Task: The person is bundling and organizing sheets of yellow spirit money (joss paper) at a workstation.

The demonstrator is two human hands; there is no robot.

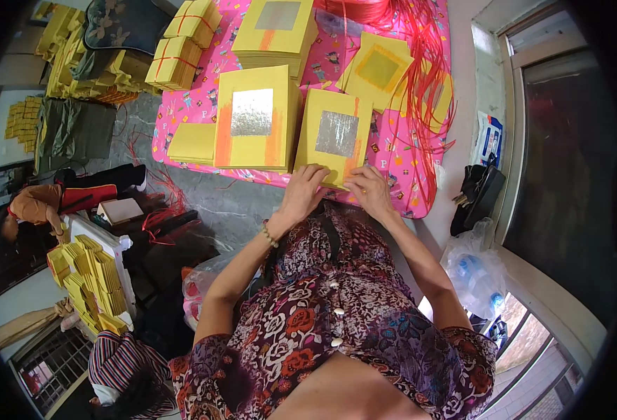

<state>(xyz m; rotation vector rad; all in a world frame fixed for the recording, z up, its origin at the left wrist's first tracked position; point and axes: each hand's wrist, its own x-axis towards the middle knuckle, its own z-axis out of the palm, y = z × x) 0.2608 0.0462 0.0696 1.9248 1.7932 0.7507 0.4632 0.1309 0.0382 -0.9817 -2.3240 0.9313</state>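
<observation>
A small stack of yellow paper sheets [315,152] lies at the near edge of the table, its top sheet bearing a silver foil square and orange smears. At its near left corner my left hand [306,192] is closed on the paper's edge, fingers bent over the top. My right hand [371,192] grips the near right corner, fingertips pressed together on the paper; the thumbs are mostly hidden. Just left stands a taller stack of similar foil-marked sheets [251,143]. Behind it is another tall stack [270,35].
The table has a pink patterned cover [399,189]. Red plastic strips [424,77] trail over loose yellow sheets [375,66] at the right. Tied yellow bundles [175,63] sit at the far left. Two other people, one in a striped top [123,367], are at the left near more bundles.
</observation>
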